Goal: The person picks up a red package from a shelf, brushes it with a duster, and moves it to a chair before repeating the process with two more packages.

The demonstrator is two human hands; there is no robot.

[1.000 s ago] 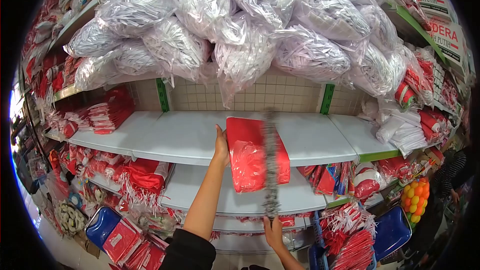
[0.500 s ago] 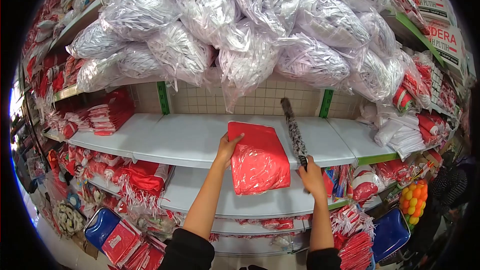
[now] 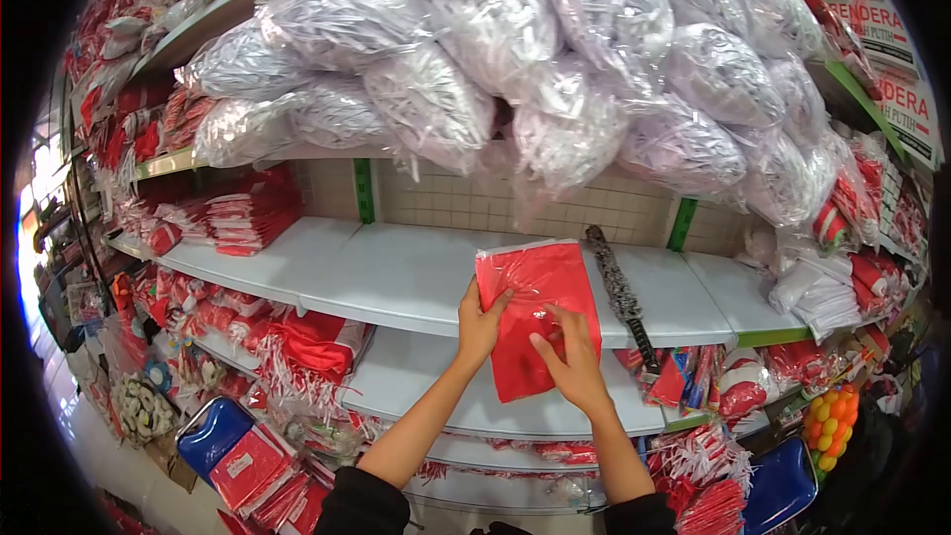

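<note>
A flat red packet in clear plastic wrap is held up in front of the shelf. My left hand grips its left edge, thumb on the face and fingers behind. Over the packet's lower right part, my right hand has its thumb and fingers apart, fingertips right at the plastic. A grey fluffy duster lies on the shelf just right of the packet, its black handle sticking out past the front edge.
Bags of white shredded strips bulge over the upper shelf. Stacked red packets sit on the left, white bundles on the right. Two blue seats stand low at either side, red packets on the left one.
My right hand has let go of the duster, which now lies on the shelf, and has moved left onto the red packet. The view has turned slightly left.
</note>
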